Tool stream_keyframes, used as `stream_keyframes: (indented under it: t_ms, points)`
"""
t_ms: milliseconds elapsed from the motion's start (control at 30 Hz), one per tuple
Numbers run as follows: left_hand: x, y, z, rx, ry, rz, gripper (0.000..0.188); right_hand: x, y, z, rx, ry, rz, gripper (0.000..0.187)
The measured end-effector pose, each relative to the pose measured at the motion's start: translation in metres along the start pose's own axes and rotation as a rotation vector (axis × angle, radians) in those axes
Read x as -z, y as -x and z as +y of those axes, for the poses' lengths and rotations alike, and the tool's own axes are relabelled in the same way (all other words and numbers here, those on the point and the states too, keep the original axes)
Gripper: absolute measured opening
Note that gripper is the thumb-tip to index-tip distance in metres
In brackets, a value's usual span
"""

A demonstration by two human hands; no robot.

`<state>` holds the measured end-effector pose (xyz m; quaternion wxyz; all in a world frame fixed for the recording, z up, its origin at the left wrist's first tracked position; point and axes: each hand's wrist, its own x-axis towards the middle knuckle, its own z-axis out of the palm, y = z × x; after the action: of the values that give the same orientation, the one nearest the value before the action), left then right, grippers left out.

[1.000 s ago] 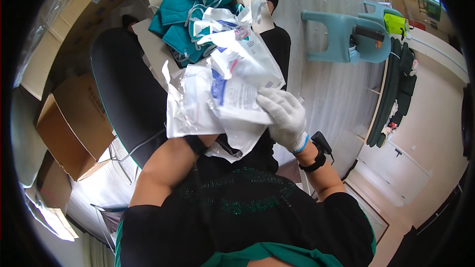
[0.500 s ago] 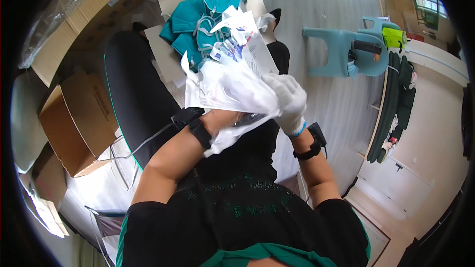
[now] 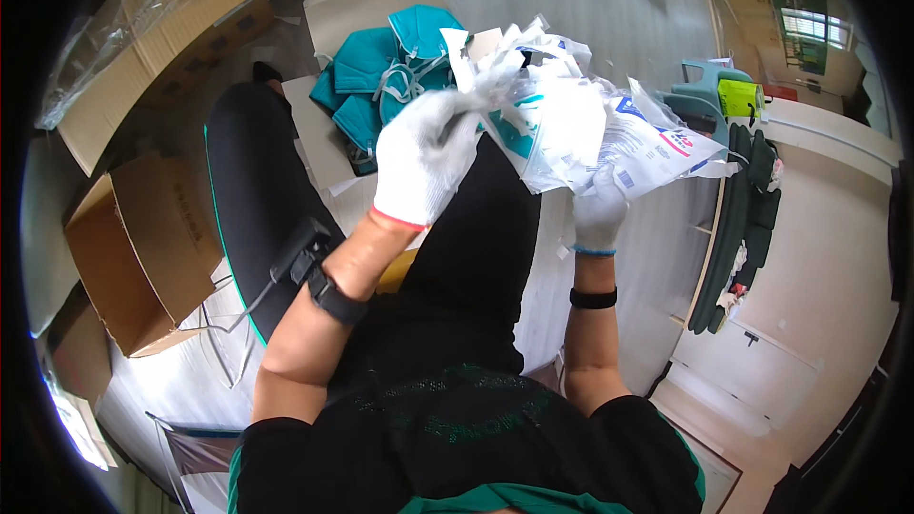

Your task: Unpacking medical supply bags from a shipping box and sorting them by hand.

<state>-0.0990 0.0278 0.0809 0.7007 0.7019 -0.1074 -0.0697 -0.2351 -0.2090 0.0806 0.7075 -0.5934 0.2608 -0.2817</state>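
Observation:
My left hand (image 3: 424, 157), in a white glove with a red cuff, is closed, its fingertips pinching the near edge of a bunch of white and clear plastic packets (image 3: 657, 148). On the bunch's right side my right hand (image 3: 600, 214), gloved in white with a blue cuff, grips the packets from below; its fingers are partly hidden. Some teal (image 3: 519, 138) shows through the clear plastic between the hands. Left of the bunch, an open cardboard box (image 3: 333, 14) holds several teal face masks (image 3: 367, 62) with white straps, lying loosely piled.
An opened brown carton (image 3: 181, 219) stands on the floor at left, below a larger carton (image 3: 162, 48) with clear plastic on it. At right are a blue-grey plastic chair (image 3: 700, 86), partly hidden by the packets, a lime-green item (image 3: 740, 98) and a dark green cushioned seat (image 3: 738, 228).
The packets have moved right, away from over the mask box, and spread out. My left hand, hidden behind white plastic before, now shows at their left edge. My right hand has shifted right and lower.

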Motion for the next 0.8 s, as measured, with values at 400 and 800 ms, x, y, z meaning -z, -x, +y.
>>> stream_keyframes:
  t_ms: [400,800]
  points:
    - [-0.016,-0.026,0.007,-0.072,-0.045,-0.301,0.031,0.009,0.005,0.006,0.249,0.781,-0.114,0.030]
    - [-0.034,-0.007,-0.008,0.134,0.028,-0.251,0.040,-0.007,0.003,0.005,0.175,0.518,-0.013,0.039]
